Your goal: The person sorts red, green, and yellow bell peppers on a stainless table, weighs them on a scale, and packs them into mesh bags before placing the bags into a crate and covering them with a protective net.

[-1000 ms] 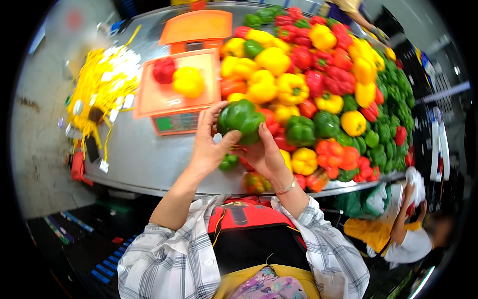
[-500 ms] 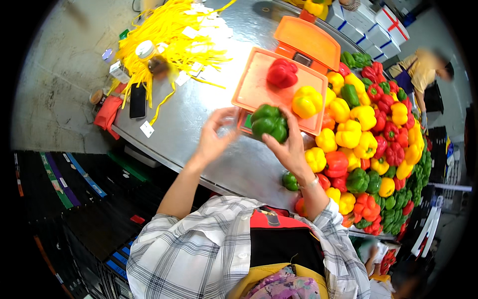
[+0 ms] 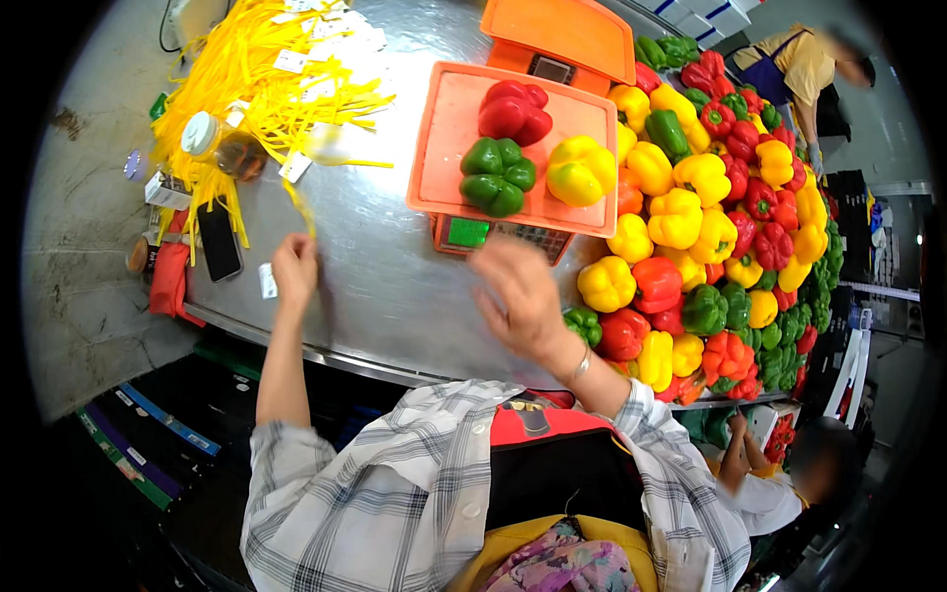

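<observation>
My left hand (image 3: 294, 268) is closed in a pinch on a yellow strap (image 3: 304, 209) near the table's front edge. A white tag (image 3: 267, 280) shows beside that hand. My right hand (image 3: 520, 296) is blurred, fingers loosely apart, with nothing in it, in front of the orange scale's lit display (image 3: 468, 232). On the scale's orange tray (image 3: 434, 148) lie a red bell pepper (image 3: 515, 111), a green bell pepper (image 3: 497, 178) and a yellow bell pepper (image 3: 581, 170).
Many yellow straps with white tags (image 3: 247, 69) lie at the back left, near a jar (image 3: 222, 143) and a phone (image 3: 219, 240). A heap of bell peppers (image 3: 705, 232) covers the right side. Another orange scale (image 3: 562, 39) stands behind. Two other people are at the right.
The green bell pepper has gone from my right hand onto the tray. My right hand has drawn back toward me. My left hand has moved left to the yellow strap. The view has shifted.
</observation>
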